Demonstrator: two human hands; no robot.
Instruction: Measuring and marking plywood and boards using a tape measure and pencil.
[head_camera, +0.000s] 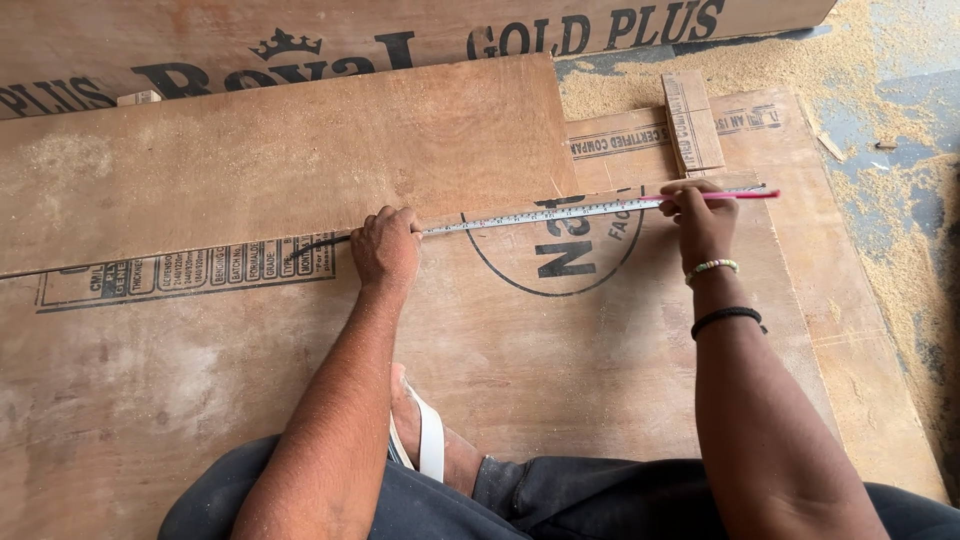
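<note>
My left hand (385, 245) presses down one end of a metal measuring tape (540, 214) that lies stretched across a large brown plywood sheet (200, 370). My right hand (700, 215) pins the tape's other end and grips a red pencil (745, 195), its tip pointing right. The tape runs along the lower edge of a second plywood board (280, 150) lying on top. Two bracelets, one beaded and one black, sit on my right wrist.
A narrow wooden offcut (692, 120) lies just beyond my right hand. Another printed plywood sheet (420, 25) spans the top. Sawdust (900, 230) covers the floor to the right. My foot in a white-strapped sandal (428, 435) rests on the sheet.
</note>
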